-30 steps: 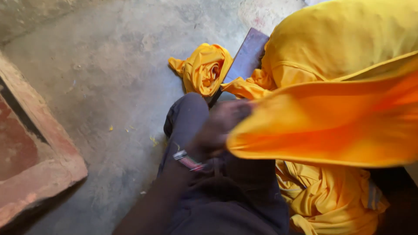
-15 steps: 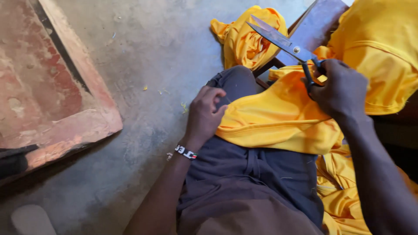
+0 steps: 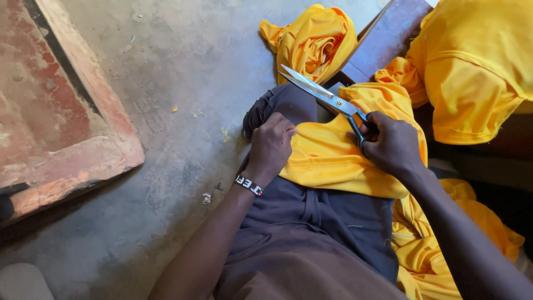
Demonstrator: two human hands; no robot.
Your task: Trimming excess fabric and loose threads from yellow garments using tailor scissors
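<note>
Yellow cloth (image 3: 333, 161) lies draped over my lap and knee. My left hand (image 3: 272, 145) presses down on its left edge, fingers curled over the fabric, a beaded band on the wrist. My right hand (image 3: 391, 143) grips the black handles of large steel scissors (image 3: 319, 91), whose blades are slightly apart and point up-left above the cloth. More of the same yellow cloth hangs at the upper right (image 3: 477, 72) and lies bunched by my right side (image 3: 444, 250).
A crumpled yellow bundle (image 3: 313, 41) sits on the concrete floor ahead of my knee, beside a dark wooden board (image 3: 383, 47). A worn red slab (image 3: 55, 111) edges the floor at left. Small yellow scraps dot the floor (image 3: 225, 133).
The view shifted left and down. My right hand came in with the scissors and lowered them toward my knee. The big yellow fold that covered the view now lies over my lap.
</note>
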